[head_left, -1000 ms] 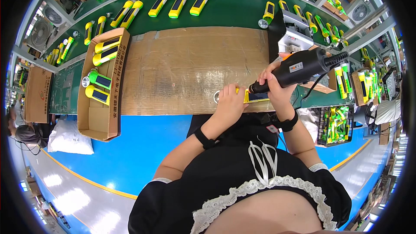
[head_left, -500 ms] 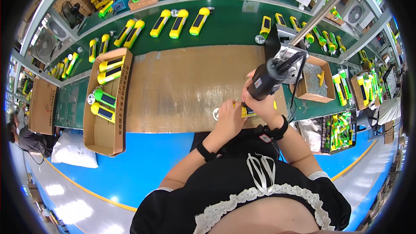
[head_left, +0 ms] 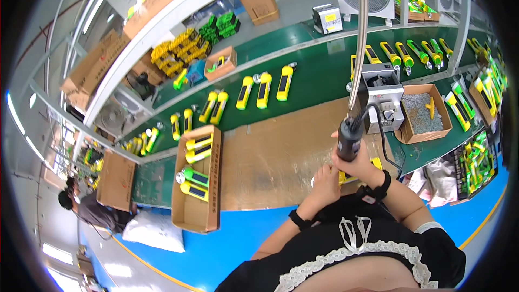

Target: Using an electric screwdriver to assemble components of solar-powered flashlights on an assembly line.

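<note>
My right hand [head_left: 359, 163] is wrapped round a black corded electric screwdriver [head_left: 349, 143], held nearly upright over the near edge of the cardboard sheet [head_left: 270, 167]. Below it lies a yellow flashlight [head_left: 376, 163] with a dark panel, mostly covered by my hands. Close on the left, my left hand [head_left: 325, 185] has its fingers closed on the flashlight's end. The screwdriver's tip is hidden behind the right hand, so its contact with the flashlight cannot be seen. A round pale part shows just left of my left fingers.
An open carton [head_left: 212, 205] with several flashlights stands to the left. Flashlights [head_left: 263, 91] line the green bench. At the right are a boxy grey machine [head_left: 385, 100], a carton of screws [head_left: 424, 113] holding a yellow piece, and a black crate [head_left: 477, 165]. A metal rod [head_left: 362, 32] hangs above the screwdriver.
The view has swung, so the bench sits farther right and lower in the picture. The screwdriver now looks more upright. Both hands stay together at the flashlight.
</note>
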`<state>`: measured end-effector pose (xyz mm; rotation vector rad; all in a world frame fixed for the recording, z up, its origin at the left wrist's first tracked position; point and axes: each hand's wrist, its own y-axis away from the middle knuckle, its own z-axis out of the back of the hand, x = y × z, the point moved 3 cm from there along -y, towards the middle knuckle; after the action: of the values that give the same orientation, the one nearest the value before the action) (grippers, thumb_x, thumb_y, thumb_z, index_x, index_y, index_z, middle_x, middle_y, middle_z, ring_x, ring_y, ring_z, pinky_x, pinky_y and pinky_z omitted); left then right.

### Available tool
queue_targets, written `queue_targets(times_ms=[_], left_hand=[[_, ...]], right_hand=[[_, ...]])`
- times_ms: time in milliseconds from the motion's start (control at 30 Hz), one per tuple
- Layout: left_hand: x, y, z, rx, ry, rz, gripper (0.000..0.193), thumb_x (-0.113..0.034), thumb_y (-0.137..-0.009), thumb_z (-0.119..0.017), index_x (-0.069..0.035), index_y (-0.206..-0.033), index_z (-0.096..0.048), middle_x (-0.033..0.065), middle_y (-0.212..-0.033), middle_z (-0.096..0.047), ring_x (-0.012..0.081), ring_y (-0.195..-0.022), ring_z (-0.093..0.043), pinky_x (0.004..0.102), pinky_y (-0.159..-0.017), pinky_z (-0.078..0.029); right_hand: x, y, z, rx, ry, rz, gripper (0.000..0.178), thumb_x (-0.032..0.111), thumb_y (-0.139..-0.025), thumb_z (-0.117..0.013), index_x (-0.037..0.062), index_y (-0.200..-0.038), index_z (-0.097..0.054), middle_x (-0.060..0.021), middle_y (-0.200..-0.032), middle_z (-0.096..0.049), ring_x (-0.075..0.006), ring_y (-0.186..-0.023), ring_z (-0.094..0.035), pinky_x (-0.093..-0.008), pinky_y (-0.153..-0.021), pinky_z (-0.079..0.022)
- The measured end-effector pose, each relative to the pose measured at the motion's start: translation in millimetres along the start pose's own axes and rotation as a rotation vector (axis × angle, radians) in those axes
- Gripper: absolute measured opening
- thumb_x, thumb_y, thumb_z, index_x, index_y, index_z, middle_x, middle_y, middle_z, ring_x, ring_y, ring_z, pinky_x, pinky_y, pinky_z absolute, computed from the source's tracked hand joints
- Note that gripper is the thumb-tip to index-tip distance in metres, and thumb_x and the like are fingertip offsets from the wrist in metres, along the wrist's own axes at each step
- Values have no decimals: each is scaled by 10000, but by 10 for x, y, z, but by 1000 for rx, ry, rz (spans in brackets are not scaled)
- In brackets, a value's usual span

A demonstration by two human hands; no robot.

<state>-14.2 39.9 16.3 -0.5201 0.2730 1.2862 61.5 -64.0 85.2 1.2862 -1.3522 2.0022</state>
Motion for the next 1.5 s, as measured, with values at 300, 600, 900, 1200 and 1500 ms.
queue_targets(times_ms=[300, 600, 900, 1200, 1500], left_hand=[[21, -40, 163, 97, -273, 301, 489, -294, -654, -756, 6, -978, -545, 184, -973, -541, 352, -913, -551, 442, -756, -444], [801, -1832, 234, -27, -283, 311, 607, -424, -650, -774, 16, -1014, -567, 193, -910, -603, 357, -841, -605, 442, -704, -497], [1786, -3055, 362, -261, -648, 686, 687, -519, -734, -656, 39, -1096, -487, 178, -1148, -463, 330, -1059, -487, 446, -878, -385], [2893, -2230, 996, -181, -473, 910, 674, -587, -658, -690, -138, -1151, -594, 249, -1343, -333, 432, -1215, -355, 516, -959, -313], [2203, -1319, 1166, 21, -369, 648, 701, -589, -631, -689, -86, -1116, -622, 288, -1203, -427, 434, -1076, -487, 463, -874, -455]], right_hand=[[803, 285, 576, -149, -277, -23, 760, 17, -737, -635, 14, -1370, -213, -100, -796, -577, -133, -707, -554, -254, -648, -434], [386, 1037, 904, -270, 27, -162, 597, -14, -730, -665, 32, -1227, -337, -79, -802, -580, -108, -696, -543, -248, -631, -428], [495, 985, 876, -410, -163, -173, 592, -56, -697, -660, -20, -1211, -368, -47, -759, -568, -98, -666, -547, -233, -625, -445], [357, 1131, 979, -583, -25, -232, 618, -75, -677, -627, 7, -1222, -347, -52, -746, -566, -81, -639, -511, -199, -576, -391], [440, 954, 944, -538, -131, -178, 604, -37, -680, -638, 6, -1221, -374, -67, -743, -582, -100, -635, -540, -229, -584, -425]])
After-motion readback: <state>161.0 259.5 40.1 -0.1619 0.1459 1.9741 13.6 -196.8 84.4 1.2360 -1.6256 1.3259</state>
